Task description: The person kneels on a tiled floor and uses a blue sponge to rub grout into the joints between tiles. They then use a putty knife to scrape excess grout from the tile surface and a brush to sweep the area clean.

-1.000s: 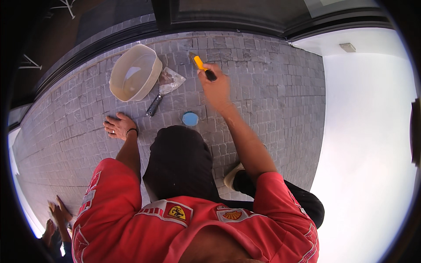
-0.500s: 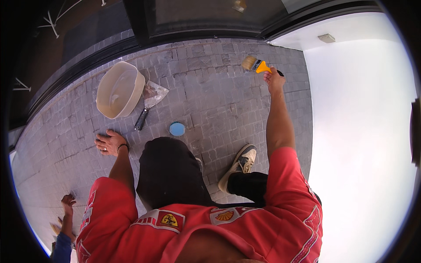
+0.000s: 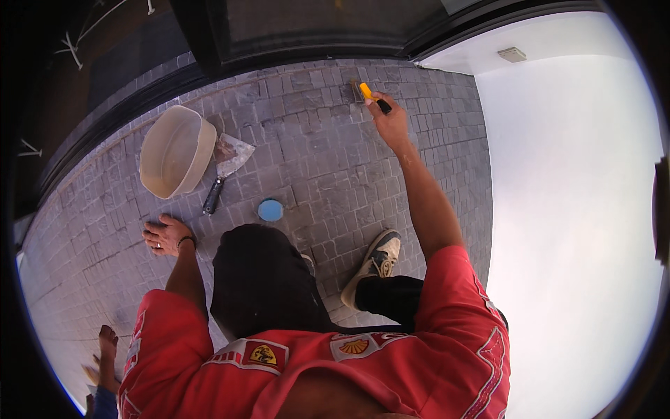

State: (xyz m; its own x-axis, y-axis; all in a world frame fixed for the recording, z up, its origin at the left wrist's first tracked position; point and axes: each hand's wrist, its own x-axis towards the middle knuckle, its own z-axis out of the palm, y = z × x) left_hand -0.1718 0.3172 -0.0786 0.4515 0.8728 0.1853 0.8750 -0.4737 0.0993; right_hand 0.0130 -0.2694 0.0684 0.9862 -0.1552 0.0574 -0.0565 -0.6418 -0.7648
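Observation:
My right hand (image 3: 389,122) reaches far forward, closed around the handle of a paintbrush (image 3: 366,90) with a yellow and black grip. Its bristle end points down toward the stone paving near the far edge; the bristles are mostly hidden and I cannot tell whether they touch. My left hand (image 3: 167,236) lies flat on the paving with fingers spread, holding nothing. Just beyond it stands a cream plastic tub (image 3: 204,155). Beside the tub rests a wide scraper (image 3: 233,153) with a smeared blade and a dark handle. A round blue lid-like disc (image 3: 270,209) lies nearer my knee.
A dark-framed glass front (image 3: 307,49) closes off the far side. To the right rises a white wall (image 3: 558,209) with a small vent (image 3: 512,54). Another person's hand (image 3: 108,340) shows at the lower left. My shoe (image 3: 382,258) stands on the grey paving.
My right hand has swung left with the paintbrush and tipped it, so the bristles now face the paving instead of showing sideways. The left hand stays flat on the paving.

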